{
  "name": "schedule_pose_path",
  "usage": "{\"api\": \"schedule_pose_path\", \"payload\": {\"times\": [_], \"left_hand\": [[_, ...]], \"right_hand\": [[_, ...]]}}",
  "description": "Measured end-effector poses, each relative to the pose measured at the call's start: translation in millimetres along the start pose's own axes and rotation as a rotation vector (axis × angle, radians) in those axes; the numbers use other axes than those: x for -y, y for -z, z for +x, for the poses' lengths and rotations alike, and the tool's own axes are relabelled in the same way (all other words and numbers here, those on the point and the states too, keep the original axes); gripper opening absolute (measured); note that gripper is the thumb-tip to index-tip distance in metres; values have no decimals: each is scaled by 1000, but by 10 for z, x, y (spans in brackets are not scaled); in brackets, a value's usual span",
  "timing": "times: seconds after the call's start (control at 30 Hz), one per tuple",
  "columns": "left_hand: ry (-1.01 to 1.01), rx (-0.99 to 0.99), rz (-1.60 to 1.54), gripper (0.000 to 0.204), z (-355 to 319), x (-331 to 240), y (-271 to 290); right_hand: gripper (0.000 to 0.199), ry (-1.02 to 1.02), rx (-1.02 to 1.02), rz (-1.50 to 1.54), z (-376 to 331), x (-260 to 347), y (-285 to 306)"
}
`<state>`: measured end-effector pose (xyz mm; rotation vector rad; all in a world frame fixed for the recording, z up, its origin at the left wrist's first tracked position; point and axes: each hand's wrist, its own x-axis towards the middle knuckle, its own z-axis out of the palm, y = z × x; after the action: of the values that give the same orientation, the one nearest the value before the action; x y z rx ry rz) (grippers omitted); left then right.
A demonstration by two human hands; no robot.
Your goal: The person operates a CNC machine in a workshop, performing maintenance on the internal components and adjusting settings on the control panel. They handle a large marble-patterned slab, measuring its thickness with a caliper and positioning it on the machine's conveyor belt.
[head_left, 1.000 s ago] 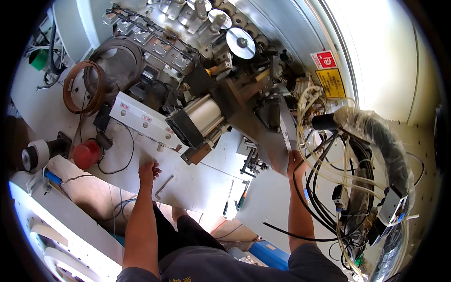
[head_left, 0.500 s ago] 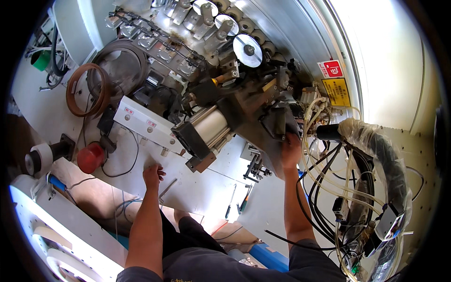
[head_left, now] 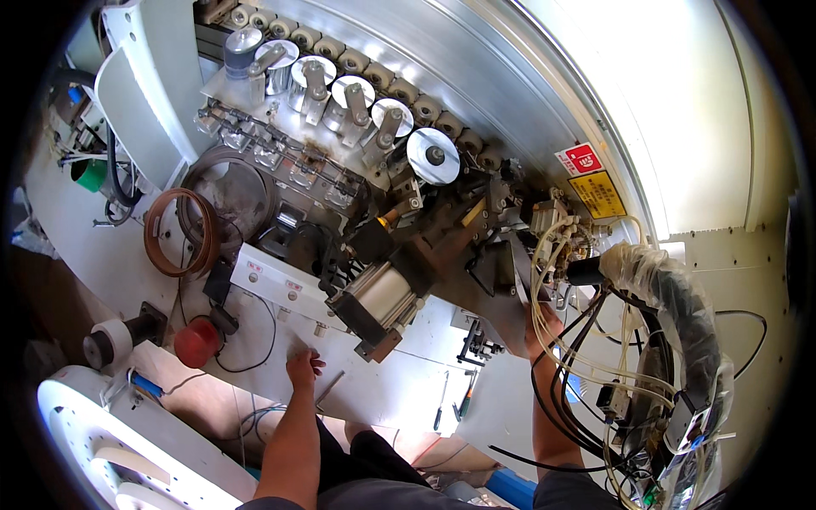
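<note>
My left hand hovers over or rests on the white machine table, its fingers loosely curled and slightly apart, with nothing in them. Close to its right lies a thin metal rod-like tool. My right hand reaches to the right edge of a dark metal plate on the machine; its fingers are largely hidden by the plate and clear tubes, so I cannot tell what they grip. Between the hands sits a silver air cylinder with black end blocks, mounted on the dark plate.
Black cables and clear tubes hang around my right forearm. Silver-capped rollers line the back. A red dome, a brown ring and a white control bar stand left. Hand tools lie near the table's front edge.
The view has shifted, so the machine and both hands appear lower and more rollers show. My left hand keeps its pose; less of my right hand's fingers shows beside the plate.
</note>
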<state>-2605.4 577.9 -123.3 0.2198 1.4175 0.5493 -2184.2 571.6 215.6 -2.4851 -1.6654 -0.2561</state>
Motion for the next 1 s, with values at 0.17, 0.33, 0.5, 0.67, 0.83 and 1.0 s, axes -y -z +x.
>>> {"api": "schedule_pose_path", "payload": {"times": [0.17,0.33,0.5,0.67,0.83,1.0], "left_hand": [[22,19,22,25,28,9,20],[14,31,4,28,51,79,48],[35,42,-2,27,-23,-33,5],[20,14,-100,23,34,53,-3],[28,-34,-107,25,4,25,-27],[16,-45,-71,26,-24,-21,-54]], "right_hand": [[12,-19,-39,-17,195,306,-109],[11,-106,-31,78,49,80,32],[12,-90,28,-20,24,40,75],[12,-137,2,7,40,107,73],[10,-156,74,-90,-191,-419,151],[11,-63,36,-27,43,-13,-24]]}}
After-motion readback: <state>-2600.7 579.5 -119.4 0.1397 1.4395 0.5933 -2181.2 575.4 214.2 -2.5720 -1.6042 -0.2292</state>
